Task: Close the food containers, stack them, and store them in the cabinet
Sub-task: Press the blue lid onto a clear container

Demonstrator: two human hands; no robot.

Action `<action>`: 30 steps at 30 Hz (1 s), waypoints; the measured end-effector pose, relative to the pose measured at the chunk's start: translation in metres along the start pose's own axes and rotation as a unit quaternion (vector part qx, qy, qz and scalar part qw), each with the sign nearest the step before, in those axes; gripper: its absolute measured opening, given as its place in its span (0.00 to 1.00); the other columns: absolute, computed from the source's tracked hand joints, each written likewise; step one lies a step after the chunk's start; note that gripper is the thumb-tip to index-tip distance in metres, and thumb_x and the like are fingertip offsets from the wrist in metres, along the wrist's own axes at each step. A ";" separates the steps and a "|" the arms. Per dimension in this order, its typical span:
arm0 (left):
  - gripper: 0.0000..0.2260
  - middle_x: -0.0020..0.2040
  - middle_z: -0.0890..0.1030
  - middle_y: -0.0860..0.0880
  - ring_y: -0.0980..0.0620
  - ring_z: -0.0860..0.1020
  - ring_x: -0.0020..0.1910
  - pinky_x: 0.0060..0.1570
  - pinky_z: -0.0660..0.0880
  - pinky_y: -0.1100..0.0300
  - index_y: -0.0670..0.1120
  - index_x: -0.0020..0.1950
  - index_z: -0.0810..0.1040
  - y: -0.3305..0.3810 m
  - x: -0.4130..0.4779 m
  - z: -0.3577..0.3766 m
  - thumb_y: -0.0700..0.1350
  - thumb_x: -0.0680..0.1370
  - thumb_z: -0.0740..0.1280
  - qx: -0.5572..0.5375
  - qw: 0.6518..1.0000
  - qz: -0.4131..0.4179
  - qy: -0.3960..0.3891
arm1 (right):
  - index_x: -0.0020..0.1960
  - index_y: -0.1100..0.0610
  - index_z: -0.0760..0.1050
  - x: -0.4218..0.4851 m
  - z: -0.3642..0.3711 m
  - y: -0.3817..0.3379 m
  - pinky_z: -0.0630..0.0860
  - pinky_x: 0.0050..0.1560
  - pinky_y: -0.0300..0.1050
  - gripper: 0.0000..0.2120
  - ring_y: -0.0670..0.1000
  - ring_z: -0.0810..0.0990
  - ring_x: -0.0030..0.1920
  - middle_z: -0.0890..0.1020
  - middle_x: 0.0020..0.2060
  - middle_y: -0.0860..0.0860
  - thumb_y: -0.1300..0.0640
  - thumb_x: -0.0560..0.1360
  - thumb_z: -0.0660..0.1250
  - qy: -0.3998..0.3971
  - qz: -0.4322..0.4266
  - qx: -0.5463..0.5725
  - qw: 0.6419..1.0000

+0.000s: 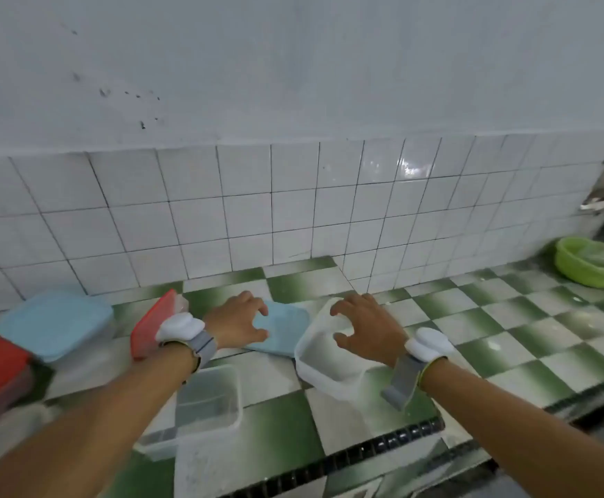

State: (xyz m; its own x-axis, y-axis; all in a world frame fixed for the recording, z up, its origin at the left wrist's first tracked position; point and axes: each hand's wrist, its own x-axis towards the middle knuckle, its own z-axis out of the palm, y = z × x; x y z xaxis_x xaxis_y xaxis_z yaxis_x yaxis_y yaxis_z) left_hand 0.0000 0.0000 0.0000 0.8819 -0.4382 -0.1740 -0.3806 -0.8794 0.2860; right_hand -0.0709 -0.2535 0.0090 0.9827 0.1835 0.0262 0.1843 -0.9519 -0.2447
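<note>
- Your open left hand (237, 323) hovers over the blue lid (286, 327); a poor pinch could slide it off the desk (508, 339).
- Your open right hand (367, 327) could tip the empty white container (323, 368) near the edge.

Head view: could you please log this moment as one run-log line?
left hand: open over blue lid | right hand: open over lidless container | second lidless container: nearer

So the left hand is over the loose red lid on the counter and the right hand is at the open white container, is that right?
Not quite. In the head view the loose lid under the left hand is light blue, not red; the red-lidded container sits beside that wrist. The rest holds: the right hand is at the open white container on the counter.
</note>
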 end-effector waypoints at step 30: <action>0.20 0.62 0.76 0.37 0.35 0.76 0.59 0.53 0.73 0.50 0.44 0.69 0.64 0.038 0.031 -0.057 0.53 0.81 0.57 -0.102 0.948 -0.221 0.205 | 0.57 0.54 0.78 0.048 0.020 0.036 0.74 0.57 0.47 0.13 0.59 0.78 0.58 0.81 0.58 0.56 0.54 0.77 0.60 -0.087 0.049 0.022 0.995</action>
State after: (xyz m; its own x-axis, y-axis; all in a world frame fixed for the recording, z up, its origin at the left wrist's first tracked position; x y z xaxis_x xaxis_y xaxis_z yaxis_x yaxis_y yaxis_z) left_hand 0.0288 -0.0370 0.0592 0.9925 0.1116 0.0498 0.0770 -0.8875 0.4544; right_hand -0.0177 -0.2745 -0.0181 0.9771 0.1327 -0.1666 0.0821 -0.9563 -0.2805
